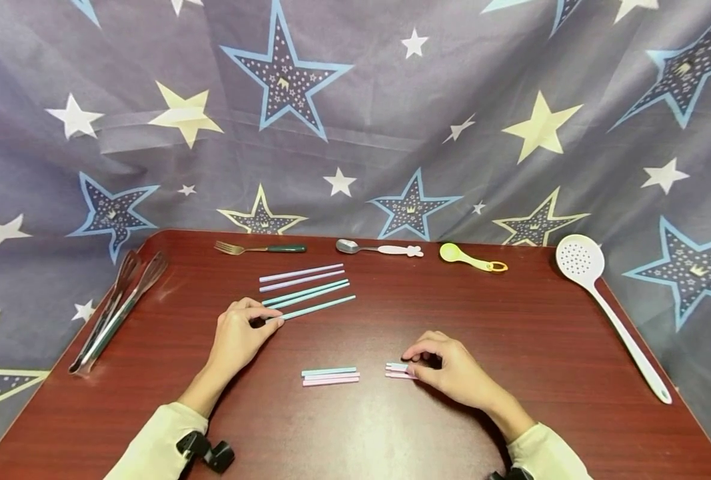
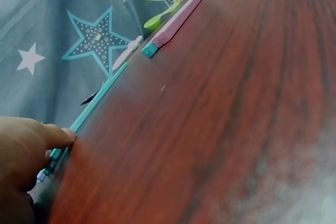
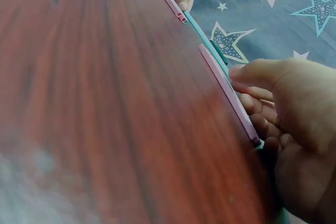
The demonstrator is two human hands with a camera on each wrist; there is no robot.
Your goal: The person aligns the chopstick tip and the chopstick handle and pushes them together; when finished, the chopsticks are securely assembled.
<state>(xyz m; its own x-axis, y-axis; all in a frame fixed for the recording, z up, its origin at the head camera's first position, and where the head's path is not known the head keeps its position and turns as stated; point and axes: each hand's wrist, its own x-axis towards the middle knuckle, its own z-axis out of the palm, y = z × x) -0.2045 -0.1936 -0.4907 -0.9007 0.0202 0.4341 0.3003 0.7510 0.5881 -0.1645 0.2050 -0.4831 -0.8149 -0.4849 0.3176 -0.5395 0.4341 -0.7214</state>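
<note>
My left hand (image 1: 238, 333) is at the near left end of a long teal stick (image 1: 319, 307), pinching it between thumb and index finger. Just beyond it lie two more teal sticks (image 1: 313, 291), then two purple sticks (image 1: 301, 273). On the right, my right hand (image 1: 451, 367) has its thumb and index finger at a short teal stick (image 1: 394, 365), in what looks like a pinch. Short pink sticks (image 1: 394, 375) lie beside that one, partly hidden under the hand. Between the hands sits another short group, a teal stick (image 1: 328, 371) with pink sticks (image 1: 331, 382).
Along the back edge lie a fork (image 1: 259, 249), a spoon with a white handle (image 1: 379, 249) and a yellow measuring spoon (image 1: 472, 257). Metal tongs (image 1: 115, 313) lie at the left edge, a white slotted skimmer (image 1: 613, 313) at the right. A starry curtain (image 1: 355, 133) hangs behind.
</note>
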